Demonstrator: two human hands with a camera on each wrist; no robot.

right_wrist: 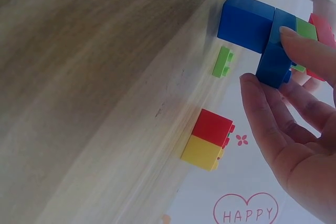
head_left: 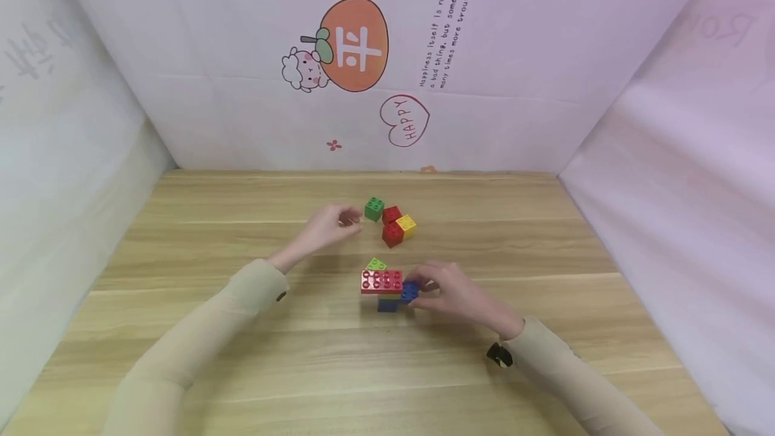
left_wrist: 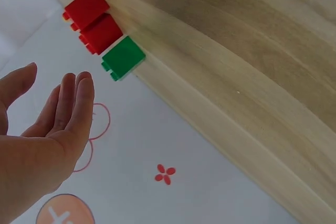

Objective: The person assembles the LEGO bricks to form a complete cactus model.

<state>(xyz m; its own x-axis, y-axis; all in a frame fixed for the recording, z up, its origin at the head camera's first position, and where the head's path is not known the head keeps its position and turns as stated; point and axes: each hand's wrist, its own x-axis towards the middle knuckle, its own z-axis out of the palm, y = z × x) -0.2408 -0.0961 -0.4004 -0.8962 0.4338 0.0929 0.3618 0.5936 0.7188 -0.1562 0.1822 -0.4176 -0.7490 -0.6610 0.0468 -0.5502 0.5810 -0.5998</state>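
Note:
My right hand [head_left: 451,293] pinches a blue brick [right_wrist: 274,59] between thumb and fingers, at the right side of a small stack. That stack has a red brick [head_left: 381,280] on top, a light green brick [right_wrist: 306,31] under it, and another blue brick [right_wrist: 245,23] at the bottom. The held brick sits against the bottom blue one in the right wrist view. My left hand [head_left: 331,226] holds nothing, its fingers loosely bent, just left of a green brick [head_left: 373,210]. In the left wrist view its palm and fingers [left_wrist: 65,100] show bare.
Beside the green brick stand two red bricks [head_left: 393,235] and a yellow brick [head_left: 406,225], close together. A lime green brick [head_left: 377,264] lies just behind the stack. A wooden table [head_left: 242,369] carries everything; printed white cloth [head_left: 242,32] encloses its back and sides.

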